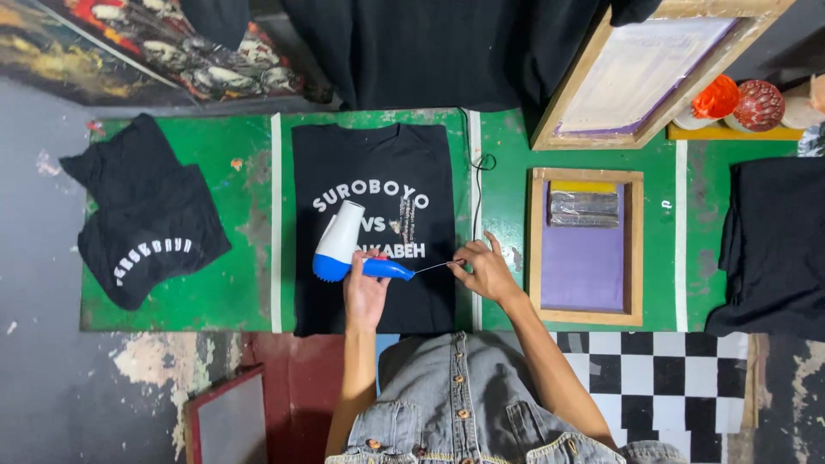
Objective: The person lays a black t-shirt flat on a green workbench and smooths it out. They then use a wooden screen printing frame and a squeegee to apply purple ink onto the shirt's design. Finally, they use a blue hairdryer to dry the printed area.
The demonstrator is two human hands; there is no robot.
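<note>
A black T-shirt [378, 163] with white printed lettering lies flat on the green table [223, 292]. My left hand [365, 292] grips the blue handle of a white and blue hair dryer [342, 242], whose nozzle points up and away over the print. My right hand [483, 268] pinches the dryer's black cord [440, 265] just right of the handle, at the shirt's right edge.
A pile of folded black shirts [146, 219] lies at the left. A wooden screen frame [586, 249] with purple mesh and a squeegee rests to the right, another frame [640, 73] leans behind it. More black cloth [773, 249] sits far right.
</note>
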